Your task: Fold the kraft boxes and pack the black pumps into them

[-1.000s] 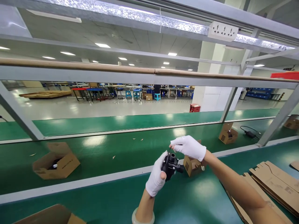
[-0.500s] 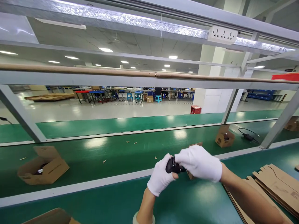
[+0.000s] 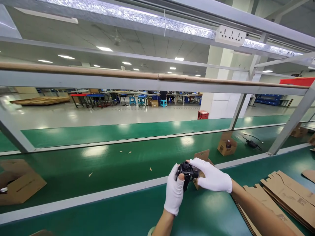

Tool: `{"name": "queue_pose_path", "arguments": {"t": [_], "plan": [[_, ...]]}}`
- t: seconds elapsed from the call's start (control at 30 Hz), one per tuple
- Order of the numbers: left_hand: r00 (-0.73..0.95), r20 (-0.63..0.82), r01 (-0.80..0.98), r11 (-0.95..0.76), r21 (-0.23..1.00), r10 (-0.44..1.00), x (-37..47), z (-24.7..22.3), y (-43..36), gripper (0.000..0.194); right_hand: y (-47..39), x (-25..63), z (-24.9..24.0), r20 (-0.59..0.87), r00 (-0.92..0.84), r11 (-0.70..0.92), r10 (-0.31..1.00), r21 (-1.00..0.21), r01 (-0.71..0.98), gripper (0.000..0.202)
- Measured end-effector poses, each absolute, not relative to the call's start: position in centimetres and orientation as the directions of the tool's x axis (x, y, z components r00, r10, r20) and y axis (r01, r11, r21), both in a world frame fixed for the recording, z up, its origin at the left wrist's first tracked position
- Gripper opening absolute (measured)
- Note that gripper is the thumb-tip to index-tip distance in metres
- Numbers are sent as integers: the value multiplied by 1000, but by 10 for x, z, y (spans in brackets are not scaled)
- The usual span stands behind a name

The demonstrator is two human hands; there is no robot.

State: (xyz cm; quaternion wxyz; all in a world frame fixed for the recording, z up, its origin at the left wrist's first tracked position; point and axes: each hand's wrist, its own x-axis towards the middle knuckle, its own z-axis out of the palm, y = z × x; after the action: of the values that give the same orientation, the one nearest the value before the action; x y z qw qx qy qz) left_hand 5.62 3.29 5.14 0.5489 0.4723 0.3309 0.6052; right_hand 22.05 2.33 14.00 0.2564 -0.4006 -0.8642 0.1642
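A black device [image 3: 186, 171] with a round knob-like top is held between my two white-gloved hands, above the near green surface. My left hand [image 3: 174, 193] wraps round its left side, with the bare thumb tip on the front. On the other side, my right hand [image 3: 213, 175] grips the device's right part with bent fingers. Just behind the hands stands an open cardboard box [image 3: 202, 155], partly hidden by them.
Open cardboard boxes stand at the left [image 3: 27, 185] and right [image 3: 226, 146] on the green belt [image 3: 137, 160]. A black cable device [image 3: 252, 143] lies farther right. Flat cardboard sheets [image 3: 290, 193] lie at the near right. A metal post [image 3: 292, 121] rises there.
The black device has been turned, so its round top now shows. My left hand is more upright, and my right fingers have shifted round its right side. The belt boxes appear farther left in the view.
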Motion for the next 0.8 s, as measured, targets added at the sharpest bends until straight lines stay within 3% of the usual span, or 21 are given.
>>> {"name": "queue_pose_path", "arguments": {"t": [0.13,0.27,0.33,0.4,0.5,0.57,0.8], "plan": [[-5,200,-260,-194,946,980,90,45,29,91,23,238,140,224,-417,469,881,-541,698,46],[146,294,-135,-275,952,945,112,31,34,86,30,267,135,163,-359,387,919,-547,742,37],[148,412,2,-417,909,899,117,20,42,82,37,283,136,149,-381,405,913,-463,789,36],[73,462,184,-467,865,884,121,4,55,83,46,295,139,121,-429,445,895,-294,846,38],[36,320,365,-311,878,947,132,-26,76,90,66,298,138,-49,-467,470,883,62,881,40],[70,222,399,-231,887,973,142,-44,87,90,81,290,129,-178,-458,488,871,204,849,37],[96,206,437,-227,870,974,162,-61,98,71,116,250,82,-463,-399,522,792,174,835,28]]}}
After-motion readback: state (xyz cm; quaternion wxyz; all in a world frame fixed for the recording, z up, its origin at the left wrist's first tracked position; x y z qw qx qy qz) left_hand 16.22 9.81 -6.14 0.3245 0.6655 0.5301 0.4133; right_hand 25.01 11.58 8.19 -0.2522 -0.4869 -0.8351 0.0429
